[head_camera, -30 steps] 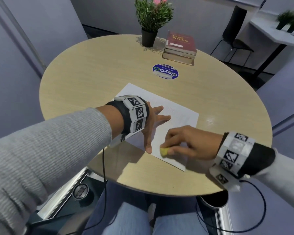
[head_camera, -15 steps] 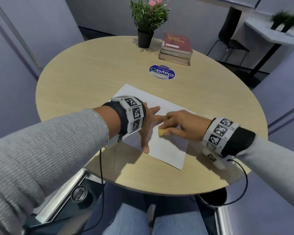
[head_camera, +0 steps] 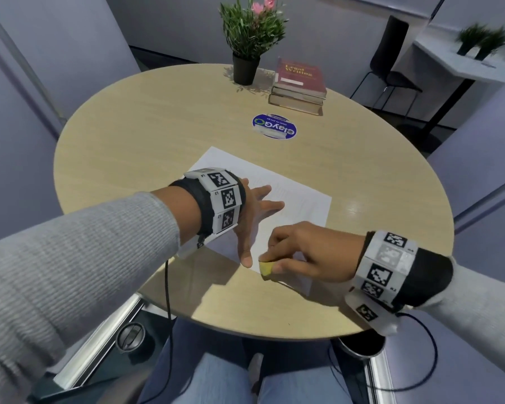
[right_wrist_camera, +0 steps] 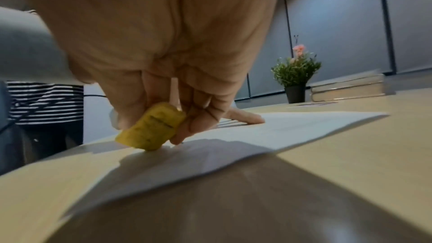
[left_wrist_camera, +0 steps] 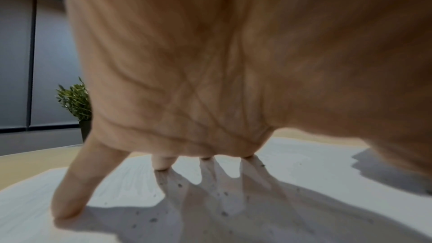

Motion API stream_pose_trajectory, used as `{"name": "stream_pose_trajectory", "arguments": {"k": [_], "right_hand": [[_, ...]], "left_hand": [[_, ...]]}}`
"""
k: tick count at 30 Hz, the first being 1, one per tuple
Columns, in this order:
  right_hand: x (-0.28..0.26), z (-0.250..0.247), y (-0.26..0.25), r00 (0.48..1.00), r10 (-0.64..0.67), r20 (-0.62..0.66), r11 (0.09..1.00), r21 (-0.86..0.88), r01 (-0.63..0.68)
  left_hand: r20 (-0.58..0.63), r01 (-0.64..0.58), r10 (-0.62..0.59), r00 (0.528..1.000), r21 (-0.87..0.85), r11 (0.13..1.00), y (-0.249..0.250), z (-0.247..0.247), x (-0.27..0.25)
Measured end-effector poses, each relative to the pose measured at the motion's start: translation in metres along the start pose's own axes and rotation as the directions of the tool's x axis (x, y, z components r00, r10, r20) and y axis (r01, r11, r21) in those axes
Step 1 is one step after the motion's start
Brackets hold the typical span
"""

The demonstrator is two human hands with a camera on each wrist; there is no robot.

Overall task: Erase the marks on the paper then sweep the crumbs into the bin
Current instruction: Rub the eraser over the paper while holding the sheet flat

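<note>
A white sheet of paper (head_camera: 298, 199) lies on the round wooden table (head_camera: 158, 141), with faint marks across it. My left hand (head_camera: 252, 217) lies flat with spread fingers on the sheet and presses it down. My right hand (head_camera: 301, 252) pinches a small yellow eraser (head_camera: 266, 268) and holds its end on the sheet's near edge. The right wrist view shows the eraser (right_wrist_camera: 151, 127) tilted, its lower end touching the paper (right_wrist_camera: 292, 128). Dark crumbs (left_wrist_camera: 224, 213) are scattered on the paper (left_wrist_camera: 304, 163) under my left hand's fingers (left_wrist_camera: 70, 191).
A potted plant (head_camera: 248, 36) and a stack of books (head_camera: 299, 86) stand at the table's far side, with a round blue sticker (head_camera: 274, 125) in front of them. A dark round bin (head_camera: 360, 345) sits under the table's near right edge.
My right hand with the eraser went from the sheet's near edge up to its middle, then came back to the near edge. My left hand has stayed pressed on the paper.
</note>
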State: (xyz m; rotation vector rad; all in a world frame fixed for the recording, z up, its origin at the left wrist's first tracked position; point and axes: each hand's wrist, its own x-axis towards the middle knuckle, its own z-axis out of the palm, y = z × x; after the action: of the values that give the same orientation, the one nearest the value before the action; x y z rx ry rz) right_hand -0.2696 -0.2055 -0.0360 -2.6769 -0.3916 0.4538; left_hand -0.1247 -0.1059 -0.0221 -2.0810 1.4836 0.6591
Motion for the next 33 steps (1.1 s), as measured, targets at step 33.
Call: {"name": "stream_pose_trajectory", "arguments": {"k": [33], "right_hand": [[-0.012,-0.015,0.042,0.978,0.067,-0.198,0.992,-0.092,-0.086]], "left_hand": [[0.008,0.033,-0.034,0.999,0.018,0.999,0.011,-0.007,0.012]]}}
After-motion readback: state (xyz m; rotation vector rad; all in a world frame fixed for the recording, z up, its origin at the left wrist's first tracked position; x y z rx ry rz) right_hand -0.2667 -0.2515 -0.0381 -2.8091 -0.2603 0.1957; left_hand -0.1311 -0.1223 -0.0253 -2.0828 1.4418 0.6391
